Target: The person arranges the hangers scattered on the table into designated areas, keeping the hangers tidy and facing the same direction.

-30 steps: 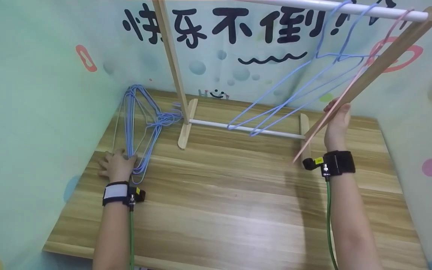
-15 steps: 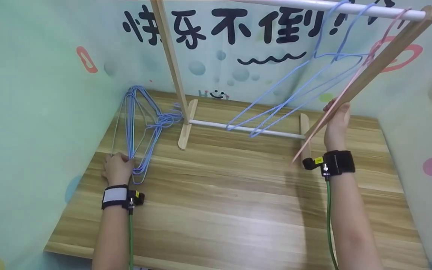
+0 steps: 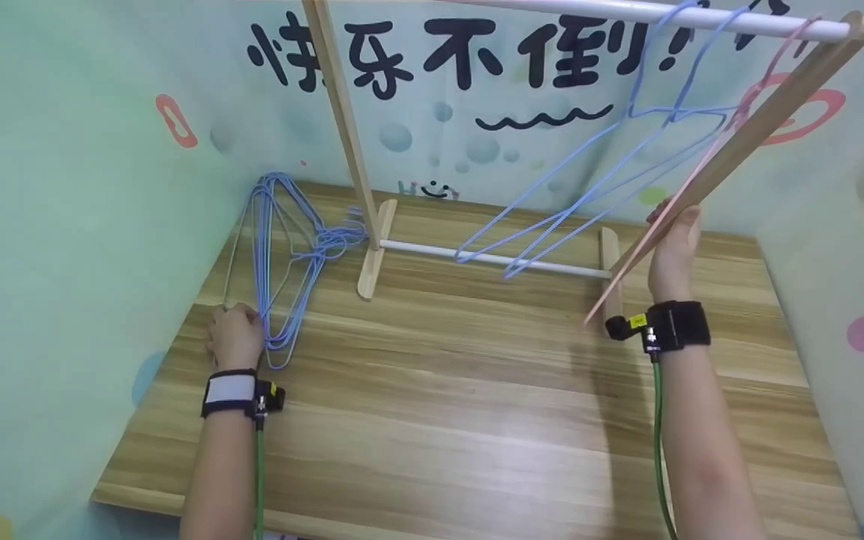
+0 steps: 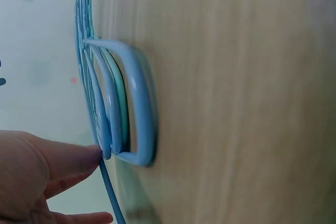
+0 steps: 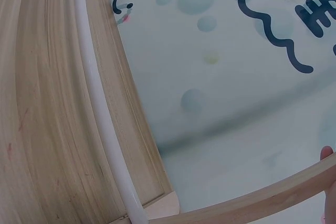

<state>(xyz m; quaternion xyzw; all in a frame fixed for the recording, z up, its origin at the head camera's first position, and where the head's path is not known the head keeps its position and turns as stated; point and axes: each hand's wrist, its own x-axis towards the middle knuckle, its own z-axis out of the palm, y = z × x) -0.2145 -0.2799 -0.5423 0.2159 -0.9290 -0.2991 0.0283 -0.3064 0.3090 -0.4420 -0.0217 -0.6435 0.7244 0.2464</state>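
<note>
A stack of blue wire clothes hangers [image 3: 259, 255] lies on the wooden table at the left. At its lower left corner my left hand [image 3: 235, 336] pinches the outermost hanger [image 3: 230, 262] with curled fingers. Up close in the left wrist view, the thumb [image 4: 73, 158] presses on its blue wire [image 4: 110, 190], beside the other hangers' rounded ends. On the right, my right hand [image 3: 673, 251] grips the slanting wooden post [image 3: 777, 124] of a garment rack. In the right wrist view only fingertips [image 5: 327, 153] show behind that post.
Two blue hangers [image 3: 589, 191] and a pink hanger [image 3: 691, 184] hang from the rack's white top rail [image 3: 627, 9]. A white lower bar [image 3: 432, 250] joins the rack's wooden feet. The stack's hooks reach the left post [image 3: 346, 127]. Printed cloth [image 3: 514, 165] stands behind.
My left hand has drawn its spread fingers together on the outermost hanger and shifted slightly toward me. The right hand stays on the post.
</note>
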